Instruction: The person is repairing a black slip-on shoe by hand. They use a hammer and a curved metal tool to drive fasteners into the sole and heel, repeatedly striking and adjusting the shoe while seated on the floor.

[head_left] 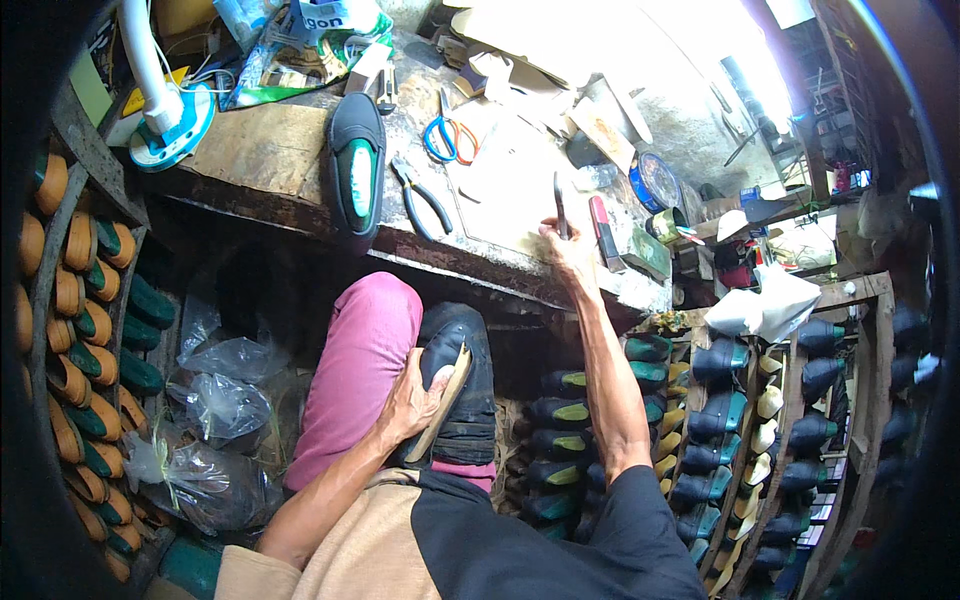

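On my lap lies a black shoe (449,345) with a tan sole edge along its right side, and my left hand (408,405) is closed around it. Over the workbench (250,150), my right hand (572,258) pinches a slim dark tool (560,195) that points upward; its kind I cannot make out. Just right of that hand lies a red and black tool (604,232) beside a green box (645,252). Another black shoe (353,140) rests on the bench, its insole green. Pincers (425,205) and scissors (440,135) with blue and orange handles lie between.
Racks on the left hold several tan shoes (92,325) with green lasts. More dark shoes (715,420) fill the wooden racks at right. A white lamp stand (150,70) rises at the back left. Blue round tin (652,182) and clear plastic bags (225,405) are nearby.
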`<state>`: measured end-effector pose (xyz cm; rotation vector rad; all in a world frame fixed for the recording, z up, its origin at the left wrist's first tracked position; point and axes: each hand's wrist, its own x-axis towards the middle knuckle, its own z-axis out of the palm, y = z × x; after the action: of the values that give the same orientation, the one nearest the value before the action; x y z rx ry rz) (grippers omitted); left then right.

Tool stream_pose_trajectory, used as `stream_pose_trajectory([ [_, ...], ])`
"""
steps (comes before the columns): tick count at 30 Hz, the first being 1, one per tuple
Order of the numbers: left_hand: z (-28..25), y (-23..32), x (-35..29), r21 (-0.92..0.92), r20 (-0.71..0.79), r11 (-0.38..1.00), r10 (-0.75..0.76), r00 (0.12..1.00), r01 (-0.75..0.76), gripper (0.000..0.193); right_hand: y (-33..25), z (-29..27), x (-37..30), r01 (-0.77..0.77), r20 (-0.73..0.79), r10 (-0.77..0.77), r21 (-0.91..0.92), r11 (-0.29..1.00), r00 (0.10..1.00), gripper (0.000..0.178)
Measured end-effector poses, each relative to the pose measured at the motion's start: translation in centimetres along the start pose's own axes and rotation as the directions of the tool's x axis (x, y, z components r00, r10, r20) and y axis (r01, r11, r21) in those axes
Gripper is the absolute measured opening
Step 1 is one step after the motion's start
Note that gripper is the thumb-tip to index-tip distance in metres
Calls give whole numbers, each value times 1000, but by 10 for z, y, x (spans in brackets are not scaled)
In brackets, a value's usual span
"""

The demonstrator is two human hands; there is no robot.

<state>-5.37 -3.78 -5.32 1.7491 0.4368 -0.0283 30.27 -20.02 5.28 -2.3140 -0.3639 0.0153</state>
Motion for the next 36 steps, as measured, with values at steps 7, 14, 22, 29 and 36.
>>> stream_pose_trajectory([
  [7,-6,-4,3,-14,29,997,-72,997,72,76,16,21,33,10,198,11,-105,994,980,31],
  [14,-7,7,2,-58,9,998,-27,1000,28,66,33,21,49,494,235,-435,-390,777,869,32],
  [22,2,20,-10,-42,-62,998,49,997,-51,76,-22,12,-52,132,149,-107,-167,977,983,22],
  [29,-3,36,-11,31,46,995,-99,994,98,78,-67,19,-209,-514,602,242,332,791,761,16],
  [36,4,47,-15,141,54,981,-142,988,134,73,-71,25,-237,-599,697,307,217,771,648,23],
])
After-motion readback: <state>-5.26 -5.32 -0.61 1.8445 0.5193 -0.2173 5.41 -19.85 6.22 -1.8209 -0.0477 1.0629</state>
